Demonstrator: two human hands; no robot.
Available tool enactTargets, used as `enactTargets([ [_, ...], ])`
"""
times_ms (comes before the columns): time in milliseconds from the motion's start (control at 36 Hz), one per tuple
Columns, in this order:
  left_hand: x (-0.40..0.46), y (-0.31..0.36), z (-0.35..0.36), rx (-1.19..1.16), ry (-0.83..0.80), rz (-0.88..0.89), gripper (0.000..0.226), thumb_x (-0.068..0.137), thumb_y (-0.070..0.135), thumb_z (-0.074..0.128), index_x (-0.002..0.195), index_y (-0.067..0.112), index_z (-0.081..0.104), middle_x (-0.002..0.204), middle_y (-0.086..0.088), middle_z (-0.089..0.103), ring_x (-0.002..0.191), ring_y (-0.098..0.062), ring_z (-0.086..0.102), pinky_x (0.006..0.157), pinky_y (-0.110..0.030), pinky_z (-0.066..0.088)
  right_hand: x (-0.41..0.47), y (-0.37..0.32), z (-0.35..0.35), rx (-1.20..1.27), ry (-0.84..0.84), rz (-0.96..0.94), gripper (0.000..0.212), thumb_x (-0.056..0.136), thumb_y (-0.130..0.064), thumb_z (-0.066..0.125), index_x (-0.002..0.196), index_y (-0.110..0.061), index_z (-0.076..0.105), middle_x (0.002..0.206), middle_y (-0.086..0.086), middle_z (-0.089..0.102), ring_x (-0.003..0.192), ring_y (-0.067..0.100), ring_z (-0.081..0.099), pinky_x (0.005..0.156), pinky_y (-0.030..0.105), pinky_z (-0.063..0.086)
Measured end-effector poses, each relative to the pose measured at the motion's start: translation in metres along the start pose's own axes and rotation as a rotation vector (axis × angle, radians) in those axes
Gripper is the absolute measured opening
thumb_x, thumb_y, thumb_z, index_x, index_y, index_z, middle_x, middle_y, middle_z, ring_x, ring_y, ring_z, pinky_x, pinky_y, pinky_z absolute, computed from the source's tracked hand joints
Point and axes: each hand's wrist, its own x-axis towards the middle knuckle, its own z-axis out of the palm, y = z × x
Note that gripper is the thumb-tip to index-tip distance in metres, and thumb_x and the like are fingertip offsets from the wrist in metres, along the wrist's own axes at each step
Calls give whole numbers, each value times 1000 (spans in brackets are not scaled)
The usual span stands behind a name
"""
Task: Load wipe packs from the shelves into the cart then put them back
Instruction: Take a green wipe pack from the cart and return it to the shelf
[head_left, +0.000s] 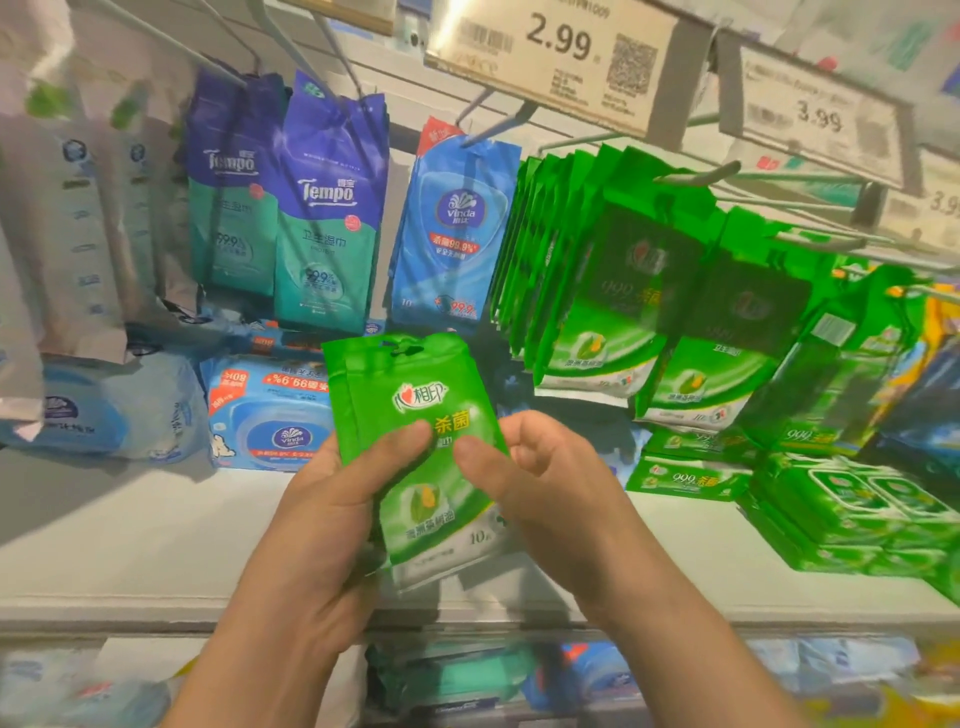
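Two hands, left hand (332, 499) and right hand (540, 483), pinched green wipe packs (410, 415) at centre frame, each grip closed on them; aligning their hang holes with the two-o'clock peg (696, 174) would ease rehanging.

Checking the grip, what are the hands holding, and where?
Both hands, left hand and right hand, pinch the green wipe packs at mid-height, thumbs on front.

Pale grey shop shelf board (156, 530) runs across view. White slotted back panel (405, 98) carries grey metal peg hooks (498, 127). Cream paper price tags (550, 57) hang above.
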Motion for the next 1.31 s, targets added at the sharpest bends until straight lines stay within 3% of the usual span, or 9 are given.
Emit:
enactTargets([
  [56,8,4,9,2,45,-1,40,80,24,69,117,11,72,112,-17,76,90,-30,77,73,-42,65,-2,0,-2,0,45,-19,56,71,-69,57,96,-20,62,92,14,70,76,28,63,80,53,52],
  [139,11,15,20,-134,112,10,26,105,24,46,95,9,65,142,-23,58,61,-1,73,57,-14,57,-6,-1,-5,-23,154,-94,47,75,-69,52,92,-26,59,87,1,72,81,21,67,80,52,54],
  [306,-10,8,18,-50,80,26,18,94,18,59,104,15,74,91,-7,80,69,-21,78,47,-32,58,-16,-6,-5,47,324,-240,25,77,-67,49,90,-45,52,77,-11,74,55,6,64,57,32,48],
  [611,-4,9,17,-3,25,25,29,82,21,64,107,14,77,99,-10,79,77,-23,78,56,-37,62,-12,-15,-35,243,702,-478,22,83,-53,57,98,-37,54,77,-14,63,69,19,58,70,34,50],
  [806,-3,4,16,-14,-23,27,30,80,19,64,106,12,76,99,-13,79,75,-25,78,54,-36,61,-3,-8,-47,226,764,-466,27,90,-51,56,100,-26,51,72,-14,53,62,7,48,60,27,39],
  [1000,-1,-3,9,51,-30,18,37,79,20,65,113,11,75,105,-14,78,83,-29,78,70,-44,64,4,-2,-46,255,739,-377,29,87,-55,57,98,-29,54,69,-16,53,59,6,46,59,29,39],
  [1111,3,-3,-1,250,-6,81,51,75,41,84,119,18,72,116,-11,76,109,-34,72,100,-60,52,7,-3,-44,206,715,-296,24,92,-55,56,75,-38,53,53,-17,41,48,7,34,50,32,31],
  [1167,2,-1,-3,290,-16,101,68,66,53,85,123,20,69,123,-10,73,117,-34,68,107,-60,46,9,-4,-43,175,723,-232,40,98,-49,56,66,-30,44,48,-15,34,44,8,32,47,34,32],
  [1306,1,-1,-1,392,-83,170,60,75,54,77,125,23,67,124,-7,73,118,-31,68,106,-58,47,12,-4,-44,222,688,-85,47,97,-50,53,71,-14,40,45,-11,41,39,8,40,45,23,38],
])
